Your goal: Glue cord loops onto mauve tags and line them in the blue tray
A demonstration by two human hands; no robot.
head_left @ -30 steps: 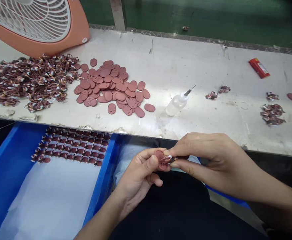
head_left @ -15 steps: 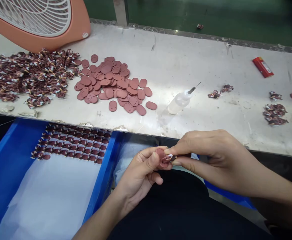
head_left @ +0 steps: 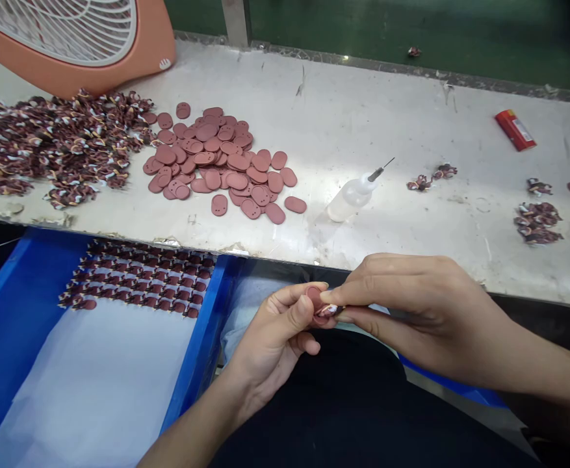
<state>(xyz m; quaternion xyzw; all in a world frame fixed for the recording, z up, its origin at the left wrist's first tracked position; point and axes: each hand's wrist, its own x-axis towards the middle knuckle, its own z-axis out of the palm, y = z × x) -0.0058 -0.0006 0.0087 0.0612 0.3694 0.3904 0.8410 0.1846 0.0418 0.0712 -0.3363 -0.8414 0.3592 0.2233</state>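
Observation:
Between thumb and fingers, my left hand (head_left: pixel 277 325) pinches a reddish-brown oval base (head_left: pixel 314 298) over my lap, just off the table's front edge. My right hand (head_left: pixel 401 302) is closed on a small painted figurine (head_left: pixel 331 310) in brown, white and dark tones, pressing it against the base. Fingers cover part of both pieces, so their exact contact is hidden. Behind the hands, a clear squeeze bottle (head_left: pixel 350 200) with a needle tip lies on the table. A heap of loose oval bases (head_left: pixel 236 162) lies left of the bottle.
A large pile of figurines (head_left: pixel 60 146) lies at the left beside an orange fan (head_left: pixel 84 71). Rows of assembled figurines (head_left: pixel 143 276) stand on white paper in a blue drawer (head_left: pixel 194 351). At the right are a red lighter (head_left: pixel 515 130) and several loose figurines (head_left: pixel 538 223).
The figurine has turned slightly against the base, showing more of its white part. Both hands stay almost in place. A small piece on the green surface behind has shifted right.

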